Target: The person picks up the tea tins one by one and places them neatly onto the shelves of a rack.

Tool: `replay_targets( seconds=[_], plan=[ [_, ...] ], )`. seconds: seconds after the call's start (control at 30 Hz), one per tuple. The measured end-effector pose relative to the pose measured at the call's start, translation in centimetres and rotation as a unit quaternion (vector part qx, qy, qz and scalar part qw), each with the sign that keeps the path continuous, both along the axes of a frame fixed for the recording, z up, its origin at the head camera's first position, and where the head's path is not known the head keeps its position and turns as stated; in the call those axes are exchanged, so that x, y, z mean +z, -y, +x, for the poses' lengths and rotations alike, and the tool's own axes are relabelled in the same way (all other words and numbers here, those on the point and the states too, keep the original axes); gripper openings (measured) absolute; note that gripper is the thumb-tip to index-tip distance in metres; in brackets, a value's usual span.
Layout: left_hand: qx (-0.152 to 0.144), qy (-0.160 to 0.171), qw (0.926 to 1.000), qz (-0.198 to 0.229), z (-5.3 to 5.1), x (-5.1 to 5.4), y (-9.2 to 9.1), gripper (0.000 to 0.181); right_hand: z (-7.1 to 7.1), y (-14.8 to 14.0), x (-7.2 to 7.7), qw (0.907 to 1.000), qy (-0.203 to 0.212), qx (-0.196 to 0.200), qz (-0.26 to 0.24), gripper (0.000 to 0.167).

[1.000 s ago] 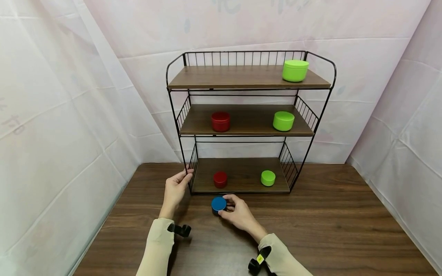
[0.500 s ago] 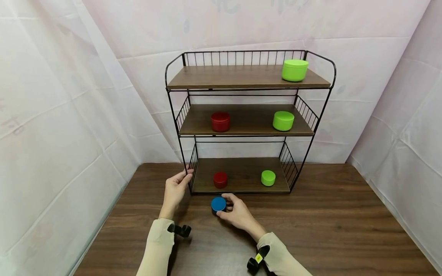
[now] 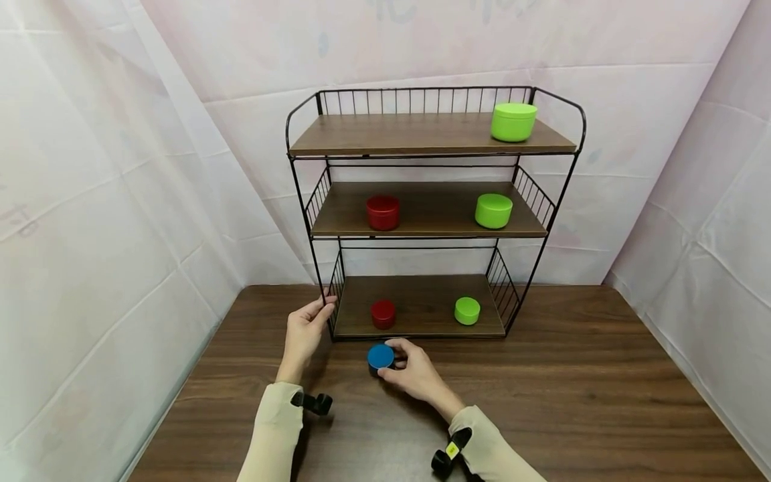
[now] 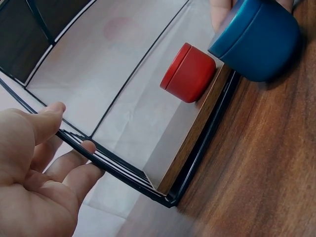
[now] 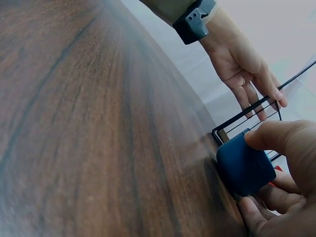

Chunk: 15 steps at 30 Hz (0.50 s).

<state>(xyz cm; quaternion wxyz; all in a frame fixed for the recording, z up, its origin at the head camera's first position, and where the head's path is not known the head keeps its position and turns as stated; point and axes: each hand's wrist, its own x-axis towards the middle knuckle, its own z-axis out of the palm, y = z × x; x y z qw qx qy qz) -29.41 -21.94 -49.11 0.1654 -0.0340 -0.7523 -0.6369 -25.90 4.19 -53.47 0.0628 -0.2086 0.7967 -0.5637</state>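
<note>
My left hand (image 3: pixel 304 333) grips the front left post of a three-tier wire shelf rack (image 3: pixel 434 337), low down. In the left wrist view its thumb and fingers lie on either side of the black wire. With thumb and fingers, my right hand (image 3: pixel 417 375) pinches a small round blue tin (image 3: pixel 381 357) from its right side. The tin is upright at the tabletop, just in front of the bottom shelf. Beyond it, a small red tin (image 4: pixel 190 73) stands on that shelf, left of a small green tin (image 3: pixel 467 311).
The middle shelf holds a larger red tin (image 3: pixel 383 213) and a green tin (image 3: pixel 494 211). On the top shelf, at the right, stands the largest green tin (image 3: pixel 514 122). Pale cloth (image 3: pixel 680 201) hangs behind and beside the wooden table (image 3: pixel 602 388).
</note>
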Motion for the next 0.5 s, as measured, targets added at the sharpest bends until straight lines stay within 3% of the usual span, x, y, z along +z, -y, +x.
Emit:
replay_targets(
  seconds=[0.2,0.5],
  plan=[
    [-0.004,0.004,0.9998,0.021,-0.06,0.17,-0.22,0.031,-0.04,-0.21,0.27,0.9999,0.011,-0.004,-0.011,0.056],
    [0.009,0.01,0.9998,0.012,0.01,0.21,-0.15,0.031,0.06,-0.24,0.74,0.9995,0.026,-0.017,-0.009,0.056]
  ],
)
